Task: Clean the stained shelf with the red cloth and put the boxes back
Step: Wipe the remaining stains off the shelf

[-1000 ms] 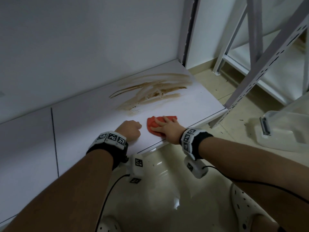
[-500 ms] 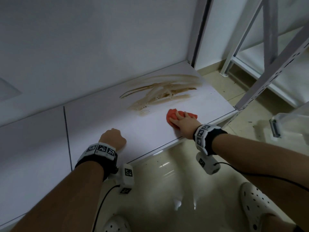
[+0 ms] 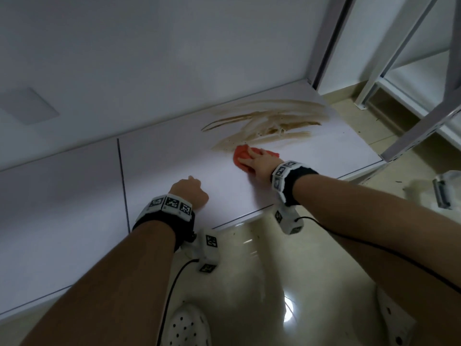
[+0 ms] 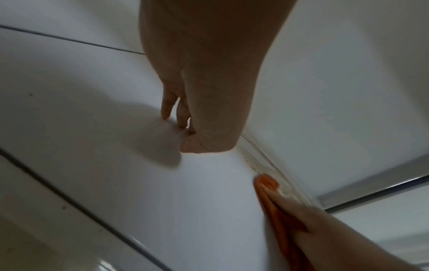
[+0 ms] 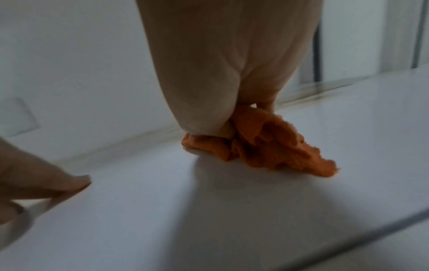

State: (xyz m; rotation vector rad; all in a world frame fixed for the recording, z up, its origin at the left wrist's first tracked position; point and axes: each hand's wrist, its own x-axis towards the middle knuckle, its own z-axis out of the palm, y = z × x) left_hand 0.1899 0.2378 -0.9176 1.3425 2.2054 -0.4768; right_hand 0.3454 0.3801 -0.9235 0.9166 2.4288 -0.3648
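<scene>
The white shelf (image 3: 174, 158) carries brown smeared stains (image 3: 269, 126) near its right end. My right hand (image 3: 252, 157) lies flat on the red cloth (image 3: 241, 156) and presses it onto the shelf at the stain's lower left edge. In the right wrist view the cloth (image 5: 274, 143) bunches out from under my palm (image 5: 232, 110). My left hand (image 3: 190, 189) rests on the shelf as a fist, holding nothing, well left of the cloth. The left wrist view shows its curled fingers (image 4: 183, 117) touching the board and the cloth (image 4: 267, 185) beyond.
A white wall stands right behind the shelf. A grey slotted upright (image 3: 419, 131) rises at the shelf's right front corner, with another rack (image 3: 424, 78) past it. A clear plastic box (image 3: 446, 193) sits on the glossy floor at right. My white shoes (image 3: 187, 325) are below.
My right hand has slid the red cloth away from the shelf's front edge, up to the lower edge of the stain. The left fist has stayed on the shelf, now farther from the cloth.
</scene>
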